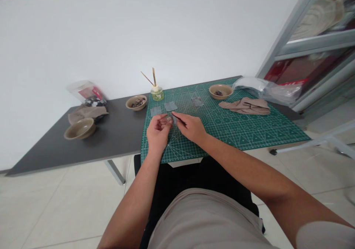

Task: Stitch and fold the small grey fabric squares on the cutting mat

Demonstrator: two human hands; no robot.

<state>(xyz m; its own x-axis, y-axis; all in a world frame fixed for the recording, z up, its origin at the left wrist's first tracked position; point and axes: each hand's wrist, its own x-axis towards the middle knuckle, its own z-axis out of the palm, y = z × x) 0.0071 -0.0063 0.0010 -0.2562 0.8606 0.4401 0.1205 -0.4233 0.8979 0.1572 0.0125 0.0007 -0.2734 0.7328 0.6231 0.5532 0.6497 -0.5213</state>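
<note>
Grips of left hand and right hand both pinched closed around one small grey piece (material too small to tell), above gridded green cutting mat; flat grey squares at its 12 o'clock.

A small grey cloth piece is pinched between the two hands. The left hand curls its fingers round it from the near side, and the right hand meets it from the far side with its fingertips on the edge. It is held just above the left part of the green cutting mat on the worktop. It looks folded or bunched, though it is too small to tell for certain.
</note>
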